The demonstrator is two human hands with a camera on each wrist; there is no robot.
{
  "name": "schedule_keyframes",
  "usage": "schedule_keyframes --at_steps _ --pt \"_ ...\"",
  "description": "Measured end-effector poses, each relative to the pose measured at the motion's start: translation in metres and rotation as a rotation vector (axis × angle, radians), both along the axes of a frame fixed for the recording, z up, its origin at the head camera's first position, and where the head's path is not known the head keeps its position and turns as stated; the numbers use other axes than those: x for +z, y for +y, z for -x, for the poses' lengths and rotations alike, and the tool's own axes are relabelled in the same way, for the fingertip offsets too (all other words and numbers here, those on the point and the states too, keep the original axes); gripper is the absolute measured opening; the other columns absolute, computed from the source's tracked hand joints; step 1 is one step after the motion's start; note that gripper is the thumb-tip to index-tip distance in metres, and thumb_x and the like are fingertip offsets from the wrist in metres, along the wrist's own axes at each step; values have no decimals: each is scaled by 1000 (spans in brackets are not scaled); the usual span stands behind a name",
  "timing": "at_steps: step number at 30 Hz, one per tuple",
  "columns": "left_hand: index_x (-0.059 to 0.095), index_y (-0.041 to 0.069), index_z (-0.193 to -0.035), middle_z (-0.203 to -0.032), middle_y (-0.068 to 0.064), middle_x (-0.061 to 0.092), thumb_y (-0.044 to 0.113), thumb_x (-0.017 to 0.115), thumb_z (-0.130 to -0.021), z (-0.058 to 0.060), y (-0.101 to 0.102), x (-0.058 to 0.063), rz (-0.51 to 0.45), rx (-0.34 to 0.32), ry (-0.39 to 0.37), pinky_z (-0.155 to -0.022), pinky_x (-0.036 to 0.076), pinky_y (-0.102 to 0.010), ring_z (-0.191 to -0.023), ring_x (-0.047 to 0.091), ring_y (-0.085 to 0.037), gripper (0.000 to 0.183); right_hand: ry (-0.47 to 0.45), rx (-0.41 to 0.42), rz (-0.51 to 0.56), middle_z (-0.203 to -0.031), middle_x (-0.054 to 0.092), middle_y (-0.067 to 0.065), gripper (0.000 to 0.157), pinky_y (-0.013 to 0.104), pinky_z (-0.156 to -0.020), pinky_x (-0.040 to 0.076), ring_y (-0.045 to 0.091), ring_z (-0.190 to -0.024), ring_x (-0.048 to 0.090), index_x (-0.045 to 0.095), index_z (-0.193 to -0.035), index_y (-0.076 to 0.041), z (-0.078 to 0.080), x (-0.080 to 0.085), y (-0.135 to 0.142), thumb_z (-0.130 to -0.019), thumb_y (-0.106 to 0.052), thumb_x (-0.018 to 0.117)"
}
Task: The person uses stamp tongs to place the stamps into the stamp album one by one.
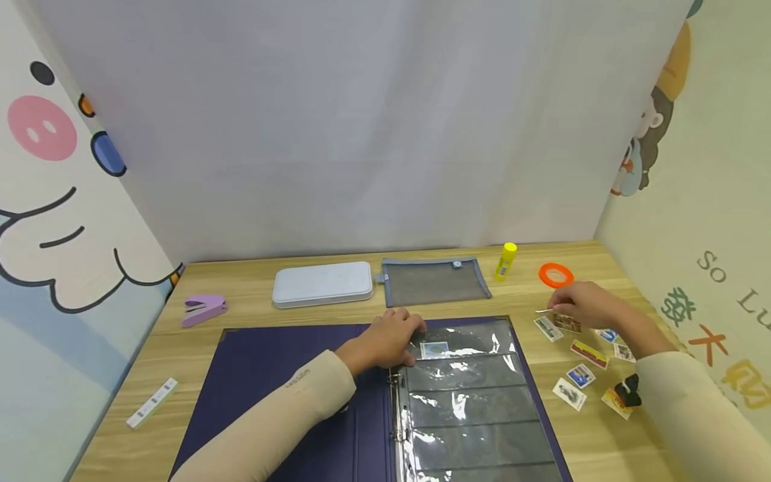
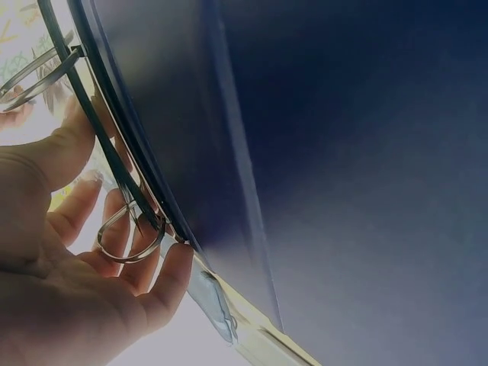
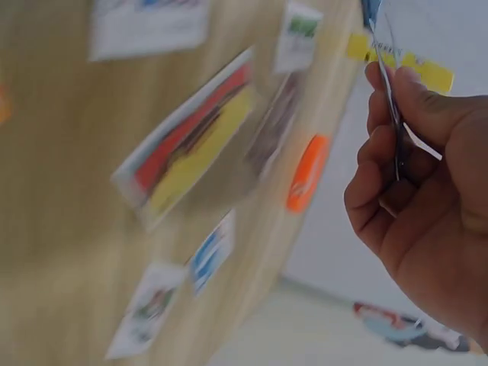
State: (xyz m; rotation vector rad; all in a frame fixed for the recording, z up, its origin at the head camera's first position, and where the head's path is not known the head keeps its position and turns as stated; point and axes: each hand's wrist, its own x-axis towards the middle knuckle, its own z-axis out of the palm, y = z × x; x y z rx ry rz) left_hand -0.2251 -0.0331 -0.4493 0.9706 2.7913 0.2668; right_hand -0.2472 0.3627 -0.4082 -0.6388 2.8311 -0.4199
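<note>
An album (image 1: pixel 271 381) with dark blue covers lay open toward the front edge of the worktop (image 1: pixel 153 355), its clear pocket page (image 1: pixel 470 418) on the right-hand side. One stamp (image 1: pixel 434 350) sat in the page's top pocket, near the inner edge by the metal rings (image 1: pixel 397 436). The left hand (image 1: pixel 394 338) rested over that page's inner top corner, fingers relaxed and slightly bent.

The right hand (image 1: pixel 579 304) pinched metal tweezers (image 1: pixel 544 310) between thumb and fingers above the loose stamps near the worktop's right edge. Among these were a green-and-white stamp (image 1: pixel 548 329), a brown stamp (image 1: pixel 567 324) partly beneath the hand, a red-and-yellow stamp (image 1: pixel 589 354) and a blue stamp (image 1: pixel 581 375). Whether the tweezers touched a stamp could not be determined.

Along the back edge were a white case (image 1: pixel 322 284), a grey mesh pouch (image 1: pixel 436 282), an upright yellow glue stick (image 1: pixel 505 262) and, toward the back right corner, an orange tape roll (image 1: pixel 545 276). A lilac stapler (image 1: pixel 205 310) stood near the left edge.
</note>
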Motion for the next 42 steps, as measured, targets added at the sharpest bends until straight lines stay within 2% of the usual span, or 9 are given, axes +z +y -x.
schedule_keyframes --at_steps 5,11,20,26,30,36,42 --pt "52 22 -126 -128 -8 53 35 78 -77 -1 -1 2 -8 2 -1 -96 43 -47 -121 49 -30 58 -42 -89 -9 -76 63 -4 14 25 -61 38 6 -65 46 69 -89 -9 -17 -9 29 -93 -11 56" --pt "52 23 -126 -127 -8 52 34 79 -76 -2 0 0 -18 12 -10 -95 43 -48 -120 48 -30 57 -62 -137 14 -78 62 -4 13 24 -63 39 7 -68 46 68 -89 -9 -26 -23 44 -93 -11 56" --pt "52 23 -126 -127 -7 52 34 78 -77 -3 -1 0 -15 19 -19 -95 43 -47 -121 48 -29 57 -37 -111 33 -74 58 -5 12 24 -62 37 4 -65 44 67 -87 -10 -23 -23 34 -94 -14 57" --pt "52 22 -127 -128 -8 52 34 78 -77 -3 -1 2 -15 10 -17 -96 43 -47 -122 48 -30 57 -16 -105 55 -74 60 -5 12 23 -63 39 5 -66 46 67 -87 -11 -17 -19 26 -93 -10 57" --pt "51 22 -127 -129 -7 52 34 78 -78 -3 1 1 -8 13 -19 -96 43 -47 -122 47 -29 56 47 -55 65 -76 64 -4 11 25 -65 41 3 -67 47 68 -88 -11 -9 -11 12 -93 -11 58" --pt "51 23 -127 -131 -7 51 34 77 -79 -2 -1 2 4 15 -15 -98 42 -47 -125 46 -29 56 98 15 111 -82 68 2 9 27 -67 43 7 -70 50 69 -88 -9 13 -3 -38 -91 -9 60" --pt "51 22 -128 -131 -8 51 34 77 -79 -2 0 1 0 13 -9 -99 42 -47 -124 47 -29 57 179 110 99 -80 67 -3 8 31 -69 44 9 -72 53 69 -83 -10 34 -5 -83 -88 -8 63"
